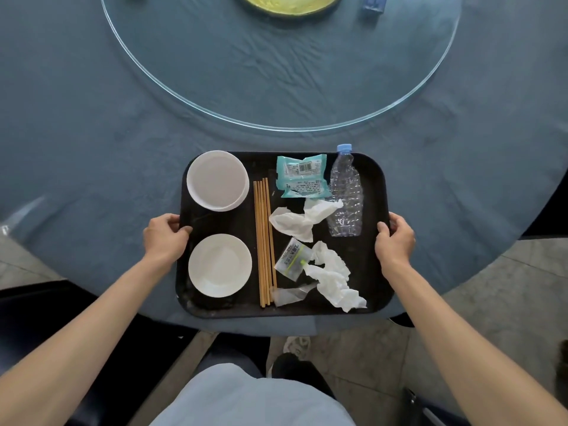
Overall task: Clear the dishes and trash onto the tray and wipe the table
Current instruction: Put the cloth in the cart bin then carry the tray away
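While both hands clasp its short ends, the black rectangular plastic tray (373, 176) lies at the near edge of the round table covered in dark blue cloth (92, 142), its long axis running left to right across the person's body. The left hand (164, 236) holds the left rim with the thumb hooked over the edge, and the right hand (396, 238) holds the right rim the same way; each grips the tray at about its middle, so neither hand is nearer and the load sits evenly between them.

On the tray's left half sit a white round bowl (217, 179) at the far side and a white round plate (219, 265) nearer the body. Beside them, light wooden chopsticks (264, 241) lie in a bundle pointing away from the person, crosswise to the tray's length. The right half carries the trash: a teal plastic snack wrapper (299, 176), a crushed clear plastic bottle with a blue cap (345, 198), two crumpled white napkins (302, 219) and small clear plastic packets (290, 256).

Everything seems gathered, so a level lift is probably next, with wiping not yet done. The chopsticks and bottle could roll if the tray tips. Farther off, a clear glass turntable (184, 93) rests on the cloth.
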### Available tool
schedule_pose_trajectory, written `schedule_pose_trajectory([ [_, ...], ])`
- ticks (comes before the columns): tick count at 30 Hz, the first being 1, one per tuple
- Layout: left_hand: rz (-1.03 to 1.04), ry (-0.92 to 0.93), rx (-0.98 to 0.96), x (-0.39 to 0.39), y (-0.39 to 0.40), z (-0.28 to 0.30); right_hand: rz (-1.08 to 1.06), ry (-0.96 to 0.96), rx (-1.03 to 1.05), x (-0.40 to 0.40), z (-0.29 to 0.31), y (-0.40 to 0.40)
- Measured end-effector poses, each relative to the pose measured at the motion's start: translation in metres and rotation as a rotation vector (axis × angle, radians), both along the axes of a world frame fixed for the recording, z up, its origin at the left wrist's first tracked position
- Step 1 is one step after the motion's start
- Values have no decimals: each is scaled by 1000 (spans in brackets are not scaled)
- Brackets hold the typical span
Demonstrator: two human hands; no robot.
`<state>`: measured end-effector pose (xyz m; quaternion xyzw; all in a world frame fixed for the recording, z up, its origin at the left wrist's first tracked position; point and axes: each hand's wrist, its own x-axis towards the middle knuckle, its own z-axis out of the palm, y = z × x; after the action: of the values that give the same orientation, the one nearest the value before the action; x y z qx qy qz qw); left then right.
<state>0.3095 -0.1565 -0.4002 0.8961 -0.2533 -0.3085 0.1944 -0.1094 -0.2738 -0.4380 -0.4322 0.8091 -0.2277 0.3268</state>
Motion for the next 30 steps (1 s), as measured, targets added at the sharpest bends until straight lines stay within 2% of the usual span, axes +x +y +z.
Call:
schedule_pose_trajectory([
  [17, -170, 30, -21, -13, -21, 23, -12, -23, 41, -47, 50, 31],
  [30, -494, 151, -143, -101, -84, 68, -268, 23, -2, -136, 86, 115],
])
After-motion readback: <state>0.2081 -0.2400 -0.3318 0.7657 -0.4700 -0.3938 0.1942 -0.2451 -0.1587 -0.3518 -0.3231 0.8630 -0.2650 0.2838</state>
